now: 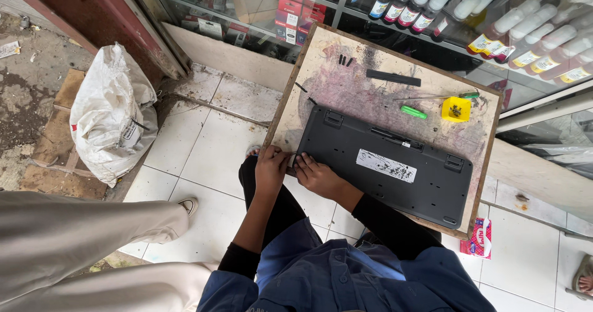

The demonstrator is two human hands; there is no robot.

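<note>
A black keyboard [395,164] lies upside down on a stained wooden board table [346,80], with a white sticker on its back. Both my hands are at its left end. My left hand [272,167] curls around the near-left corner. Beside it, my right hand [316,175] grips the same edge with its fingertips on the keyboard's back. Beyond the keyboard lie a green screwdriver handle [413,111], a small yellow box [456,109] with dark screws in it, a thin long screwdriver [432,96] and a black plastic strip [393,77].
A white sack [111,114] stands on the tiled floor at the left. Another person's beige trouser legs [80,238] and shoe [188,206] fill the lower left. A glass cabinet of bottles [432,9] backs the table. A red-and-white packet [479,238] lies on the floor.
</note>
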